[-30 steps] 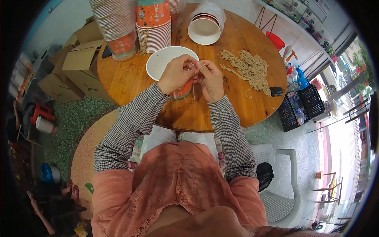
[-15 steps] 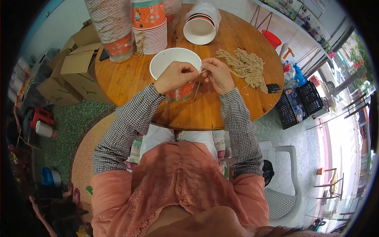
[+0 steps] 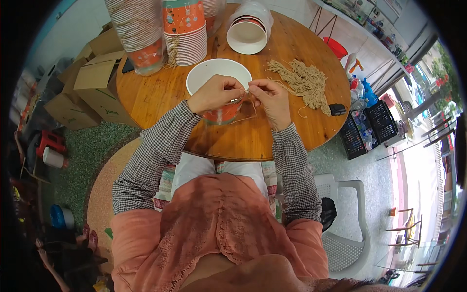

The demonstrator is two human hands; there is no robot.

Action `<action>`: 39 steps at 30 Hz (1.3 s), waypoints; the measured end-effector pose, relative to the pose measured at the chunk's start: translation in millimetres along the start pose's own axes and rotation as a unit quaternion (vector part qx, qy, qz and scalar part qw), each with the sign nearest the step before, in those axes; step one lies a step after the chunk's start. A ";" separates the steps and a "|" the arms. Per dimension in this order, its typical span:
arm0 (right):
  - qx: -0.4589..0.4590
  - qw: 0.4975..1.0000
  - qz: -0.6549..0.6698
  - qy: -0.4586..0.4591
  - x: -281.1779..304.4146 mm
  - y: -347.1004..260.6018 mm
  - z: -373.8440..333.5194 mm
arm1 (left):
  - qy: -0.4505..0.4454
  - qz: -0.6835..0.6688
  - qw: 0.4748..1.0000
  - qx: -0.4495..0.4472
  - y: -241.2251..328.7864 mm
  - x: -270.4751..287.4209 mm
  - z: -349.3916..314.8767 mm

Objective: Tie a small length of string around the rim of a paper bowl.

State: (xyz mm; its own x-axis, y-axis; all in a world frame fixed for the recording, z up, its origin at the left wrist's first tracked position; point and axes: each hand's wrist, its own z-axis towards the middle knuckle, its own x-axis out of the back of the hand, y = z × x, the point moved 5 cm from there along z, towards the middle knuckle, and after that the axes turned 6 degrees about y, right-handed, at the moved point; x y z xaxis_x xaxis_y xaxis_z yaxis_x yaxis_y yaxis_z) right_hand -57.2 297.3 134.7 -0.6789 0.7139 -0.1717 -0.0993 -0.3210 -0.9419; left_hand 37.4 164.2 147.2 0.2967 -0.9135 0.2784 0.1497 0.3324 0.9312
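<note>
A paper bucket, white inside and orange with a green band outside, stands on the table in front of me. At its right rim my left hand is closed, thumb and forefinger pinching a thin tan cord. My right hand pinches the same cord just right of the bucket, its fingertips almost meeting the left ones. Below the hands a loose length of cord hangs and bends beside the bucket. Whether there is a knot between the fingertips is too small to tell.
A pile of tan cords lies to the right on the round wooden table, beside a small black object. Stacked orange paper buckets stand at the back left; a bagged stack lies on its side. Cardboard boxes are left.
My right hand has turned and dropped a little, its fingers now straighter at the pinch. The loose cord below has shifted right. The bucket has moved slightly.
</note>
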 end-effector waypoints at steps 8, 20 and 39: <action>0.131 0.981 -0.128 0.064 1.5 -18.1 1.6 | -0.015 0.047 0.998 -0.029 0.2 5.1 -2.7; 0.262 0.919 -0.291 0.053 -10.5 -50.7 -28.9 | 0.033 -0.135 0.983 0.121 3.6 10.8 -5.0; -0.030 0.999 0.020 0.022 -9.2 -13.4 -10.2 | -0.008 -0.203 0.969 0.143 4.7 -9.3 -5.9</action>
State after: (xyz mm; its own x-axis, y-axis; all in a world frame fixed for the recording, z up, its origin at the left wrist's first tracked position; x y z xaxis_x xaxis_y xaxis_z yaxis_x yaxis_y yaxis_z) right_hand -42.2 301.4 146.0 -0.6486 0.7282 -0.2213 -0.0274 -0.3130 -0.9494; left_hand 41.0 175.7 147.5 0.2523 -0.9598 -0.1230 -0.0169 -0.1315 0.9912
